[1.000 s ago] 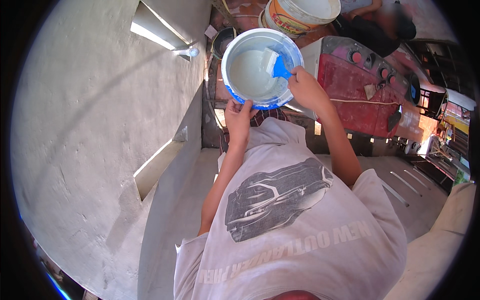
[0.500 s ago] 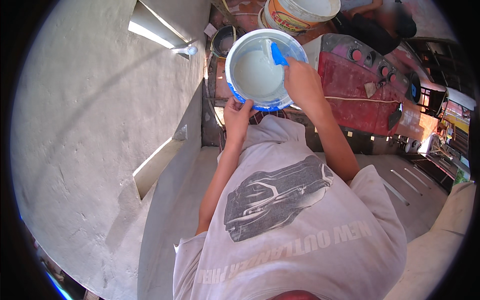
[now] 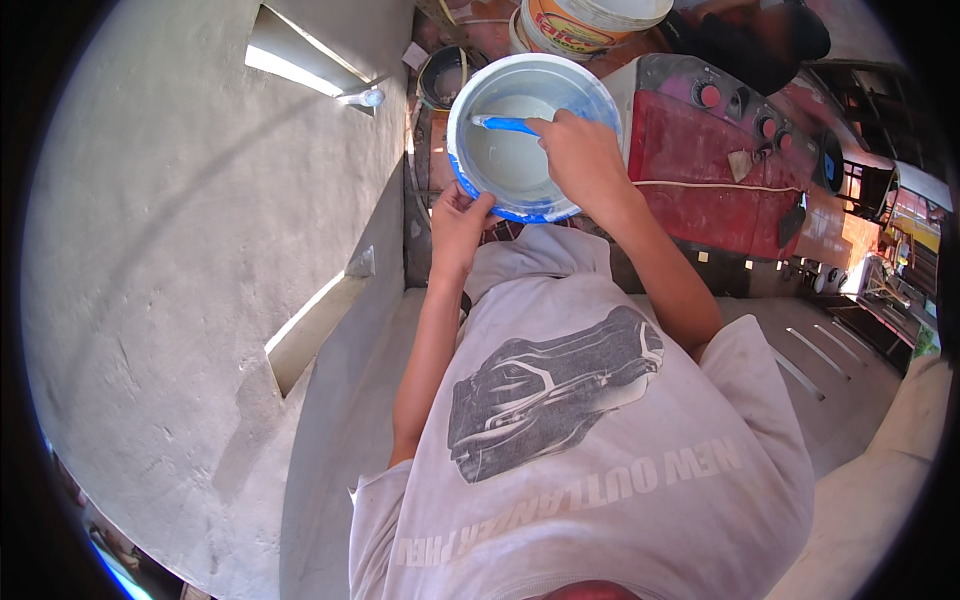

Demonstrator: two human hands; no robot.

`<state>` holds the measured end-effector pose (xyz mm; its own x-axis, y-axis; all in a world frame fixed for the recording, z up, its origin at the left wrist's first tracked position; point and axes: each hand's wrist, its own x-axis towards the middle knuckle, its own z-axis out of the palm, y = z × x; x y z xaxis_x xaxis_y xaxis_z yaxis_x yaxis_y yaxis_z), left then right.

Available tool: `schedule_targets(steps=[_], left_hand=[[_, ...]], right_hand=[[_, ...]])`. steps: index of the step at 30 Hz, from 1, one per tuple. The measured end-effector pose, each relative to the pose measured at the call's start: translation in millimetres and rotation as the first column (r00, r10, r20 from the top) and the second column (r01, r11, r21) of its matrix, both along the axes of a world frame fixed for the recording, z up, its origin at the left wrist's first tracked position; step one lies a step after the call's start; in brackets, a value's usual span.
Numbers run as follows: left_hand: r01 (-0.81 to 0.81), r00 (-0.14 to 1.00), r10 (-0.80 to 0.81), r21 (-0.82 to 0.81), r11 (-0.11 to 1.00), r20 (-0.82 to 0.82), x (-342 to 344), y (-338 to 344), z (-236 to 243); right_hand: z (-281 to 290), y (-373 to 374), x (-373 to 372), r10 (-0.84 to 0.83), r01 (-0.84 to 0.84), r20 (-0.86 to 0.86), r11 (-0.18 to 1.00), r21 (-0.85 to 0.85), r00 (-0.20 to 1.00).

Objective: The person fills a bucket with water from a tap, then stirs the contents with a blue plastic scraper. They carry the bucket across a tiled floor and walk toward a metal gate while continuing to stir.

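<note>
My left hand (image 3: 460,225) is closed on the lower-left rim of a white plastic bucket (image 3: 535,62) with a blue-smeared edge, holding pale greyish paint (image 3: 510,165). My right hand (image 3: 585,160) grips a blue-handled brush (image 3: 510,124) over the bucket's opening. The brush lies sideways, its pale tip near the left inner wall; whether it touches the paint I cannot tell. My forearms rise from either side of my light T-shirt with a car print.
A red machine with knobs (image 3: 705,205) stands to the right, a cord across it. Behind are stacked buckets (image 3: 565,30), a dark pail (image 3: 440,95) and another person (image 3: 760,55) in dark clothing. A rendered grey wall (image 3: 160,300) with slot openings fills the left.
The brush has swung from the bucket's right side to lie sideways, tip toward the left. My right hand has moved up and left with it; my left hand still holds the rim.
</note>
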<state>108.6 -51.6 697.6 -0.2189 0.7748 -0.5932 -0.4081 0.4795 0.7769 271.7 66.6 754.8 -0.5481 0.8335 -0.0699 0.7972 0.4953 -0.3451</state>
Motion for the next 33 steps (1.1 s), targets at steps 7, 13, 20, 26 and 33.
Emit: schedule_targets(steps=[7, 13, 20, 26, 33], left_hand=[[0.055, 0.997, -0.055, -0.007, 0.998, -0.057, -8.9, -1.1, 3.7], [0.039, 0.998, -0.041, -0.043, 0.998, -0.045, -9.8, -4.2, 6.3], [0.074, 0.997, -0.074, -0.027, 0.997, 0.012, -9.4, -3.4, 8.8], [0.098, 0.995, -0.098, -0.006, 0.995, -0.009, -15.6, 0.3, 9.8], [0.147, 0.984, -0.151, -0.050, 0.988, -0.096, -19.1, -2.0, 12.6]], right_hand=[[-2.5, -1.3, 9.7, 0.169, -0.168, 0.014, 0.983, -0.072, 0.986], [5.9, -2.2, 10.7, -0.008, 0.016, 0.100, 0.997, -0.079, 0.995], [-4.4, 6.3, 0.8, -0.064, 0.065, 0.093, 0.998, -0.015, 0.994], [-11.9, 0.6, 7.0, 0.113, -0.113, 0.011, 0.994, 0.004, 0.994], [-8.0, -7.1, 17.9, 0.285, -0.273, 0.176, 0.958, -0.087, 0.942]])
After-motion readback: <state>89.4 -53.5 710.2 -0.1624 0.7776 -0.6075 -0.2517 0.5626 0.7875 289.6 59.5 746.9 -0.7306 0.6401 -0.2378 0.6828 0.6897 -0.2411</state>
